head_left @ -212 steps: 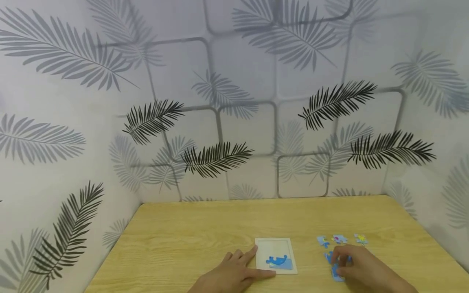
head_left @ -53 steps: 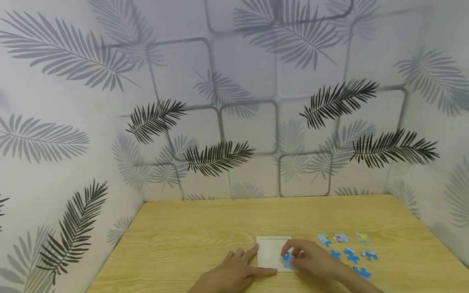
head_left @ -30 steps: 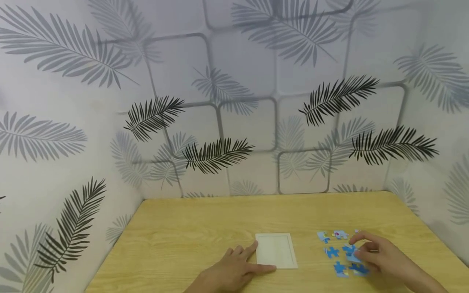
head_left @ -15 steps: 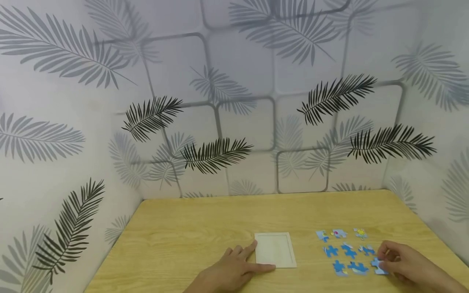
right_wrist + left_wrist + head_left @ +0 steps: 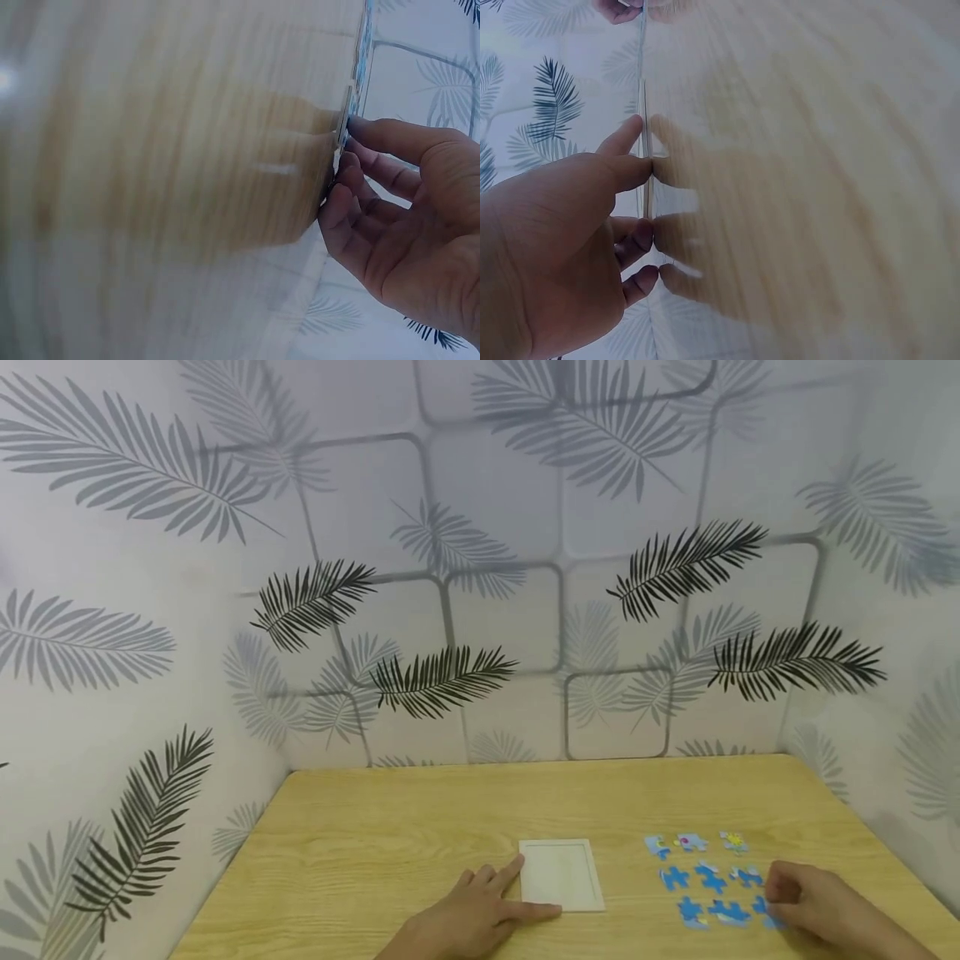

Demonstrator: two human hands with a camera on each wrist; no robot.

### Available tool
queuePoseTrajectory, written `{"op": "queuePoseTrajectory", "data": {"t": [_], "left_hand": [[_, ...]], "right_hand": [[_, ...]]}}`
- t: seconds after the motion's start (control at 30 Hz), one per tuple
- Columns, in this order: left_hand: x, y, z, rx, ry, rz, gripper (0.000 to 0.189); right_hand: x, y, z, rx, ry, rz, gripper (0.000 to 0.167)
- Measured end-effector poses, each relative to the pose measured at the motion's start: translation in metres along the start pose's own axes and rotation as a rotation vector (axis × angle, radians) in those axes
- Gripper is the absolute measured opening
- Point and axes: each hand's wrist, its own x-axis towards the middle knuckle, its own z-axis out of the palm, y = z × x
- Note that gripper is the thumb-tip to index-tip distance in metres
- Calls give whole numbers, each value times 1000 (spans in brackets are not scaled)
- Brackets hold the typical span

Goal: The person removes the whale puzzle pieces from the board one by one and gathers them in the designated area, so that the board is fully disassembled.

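Observation:
A square white puzzle tray point(image 5: 561, 875) with a raised rim lies on the table. My left hand point(image 5: 463, 917) is at its lower left corner, index fingertip at the left edge and thumb stretched along the near edge. Several blue puzzle pieces lie in rows to the right of the tray, among them a piece with a yellow figure point(image 5: 734, 841) and a blue piece point(image 5: 729, 912) in the near row. My right hand point(image 5: 819, 900) pinches the puzzle piece point(image 5: 761, 906) at the near right end, partly hidden by its thumb. The right wrist view shows the thumb point(image 5: 390, 136) on the piece's edge.
The wood-grain table point(image 5: 390, 827) ends at a wall point(image 5: 510, 718) printed with leaves, close behind it and along the sides. Bare table surface lies between the tray and the rows of pieces.
Earlier the tray held blue pieces, and my right hand lifted one from it and carried it right. That piece now lies at the near right of the rows. My left hand stays at the tray.

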Motion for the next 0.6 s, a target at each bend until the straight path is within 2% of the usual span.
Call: {"op": "queuePoseTrajectory", "data": {"t": [0.1,0.17,0.27,0.43,0.53,0.6], "left_hand": [[1,0,-1,-32,-8,-6,59],[2,0,-1,-62,-11,-14,58],[3,0,0,-77,-14,-27,58],[1,-1,1,-86,-15,-18,63],[-1,-6,-2,-146,-11,-7,64],[-5,-11,-10,-175,2,1,62]], "right_hand": [[2,-4,1,1,19,52,11],[3,-8,2,-13,60,83,15],[4,-17,2,-38,126,85,25],[8,-33,-2,-85,231,-14,34],[9,-44,-5,-177,344,-76,40],[9,-50,-7,-261,442,-136,45]]}}
